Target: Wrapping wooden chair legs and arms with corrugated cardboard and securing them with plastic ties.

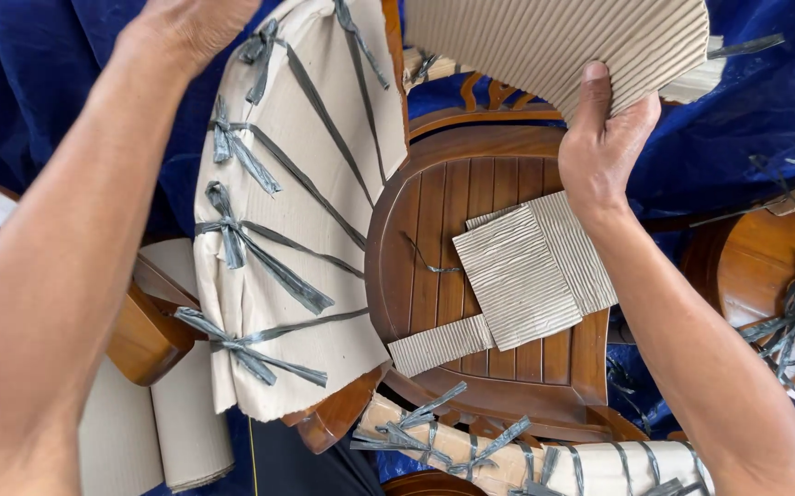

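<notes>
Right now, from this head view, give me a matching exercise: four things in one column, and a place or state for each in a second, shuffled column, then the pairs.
Things:
1. Right hand
2. Left hand
3. Loose corrugated cardboard pieces
4. Grey plastic straps

Places or states:
A. Tied in knots around the cardboard-wrapped chair part
B. Lying on the wooden chair seat
C. Gripping the edge of a corrugated sheet
D. At the top of the wrapped part

Pairs: 1-C, 2-D, 3-B, 4-A
</notes>
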